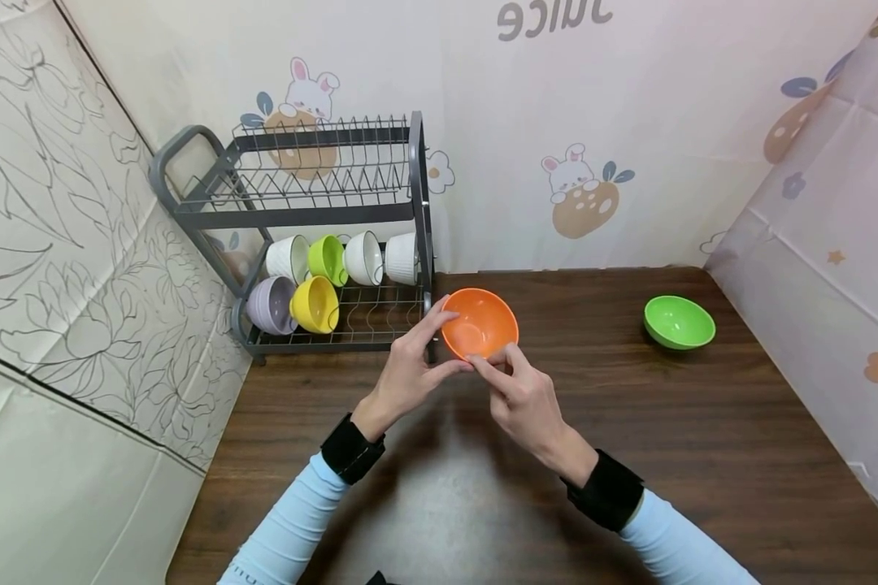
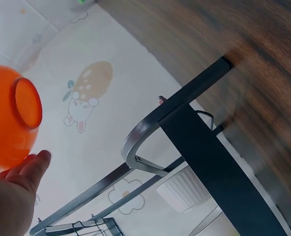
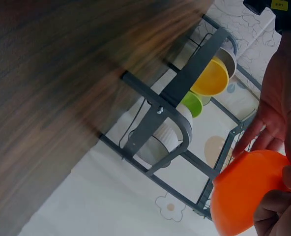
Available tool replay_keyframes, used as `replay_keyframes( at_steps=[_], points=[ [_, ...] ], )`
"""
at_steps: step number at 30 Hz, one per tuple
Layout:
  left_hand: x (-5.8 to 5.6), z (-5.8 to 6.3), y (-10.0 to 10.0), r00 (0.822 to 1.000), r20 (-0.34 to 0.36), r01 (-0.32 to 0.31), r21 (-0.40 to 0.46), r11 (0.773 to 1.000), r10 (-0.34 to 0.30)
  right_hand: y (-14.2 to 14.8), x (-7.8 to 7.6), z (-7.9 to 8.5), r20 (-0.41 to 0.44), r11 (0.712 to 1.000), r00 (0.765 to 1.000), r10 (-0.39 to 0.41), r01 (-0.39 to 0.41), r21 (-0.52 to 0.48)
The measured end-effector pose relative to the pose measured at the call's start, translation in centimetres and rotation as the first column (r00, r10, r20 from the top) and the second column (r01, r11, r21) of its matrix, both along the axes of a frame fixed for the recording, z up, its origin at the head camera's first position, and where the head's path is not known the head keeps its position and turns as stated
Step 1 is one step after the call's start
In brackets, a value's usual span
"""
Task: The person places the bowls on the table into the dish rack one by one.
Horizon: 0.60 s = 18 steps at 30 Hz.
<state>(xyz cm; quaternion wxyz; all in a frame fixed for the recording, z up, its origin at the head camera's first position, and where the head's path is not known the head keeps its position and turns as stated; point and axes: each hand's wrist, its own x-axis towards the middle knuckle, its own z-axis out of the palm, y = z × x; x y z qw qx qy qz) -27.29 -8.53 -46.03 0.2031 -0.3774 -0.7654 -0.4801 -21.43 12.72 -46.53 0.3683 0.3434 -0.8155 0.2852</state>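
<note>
An orange bowl (image 1: 480,325) is held up over the table between both hands, its open side facing the head camera. My left hand (image 1: 408,370) grips its left side, fingers at the rim and thumb toward the near edge. At the near rim my right hand (image 1: 524,400) pinches the bowl between thumb and curled fingers. In the left wrist view the orange bowl (image 2: 10,118) shows its round foot. The right wrist view has the bowl (image 3: 248,191) at lower right, with fingers of both hands at it.
A two-tier grey dish rack (image 1: 300,215) stands at the back left. Its lower tier holds white bowls (image 1: 363,258), a lime bowl (image 1: 328,258), a lilac bowl (image 1: 271,305) and a yellow bowl (image 1: 315,305). A green bowl (image 1: 679,322) sits on the wooden table (image 1: 702,455) at right.
</note>
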Motion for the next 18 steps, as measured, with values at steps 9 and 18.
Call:
replay_keyframes(
  at_steps=[9,18],
  points=[
    [0.2,0.2,-0.2,0.994,-0.1,-0.036,0.05,0.998,0.041,-0.1,-0.5,-0.3,0.025,1.0,0.999,0.03,-0.03,0.002],
    [0.1,0.2,-1.9,0.984,-0.117,-0.133,0.047,0.99,0.137,0.2,-1.2,-0.8,-0.011,0.997,1.0,0.01,-0.011,-0.082]
  ],
)
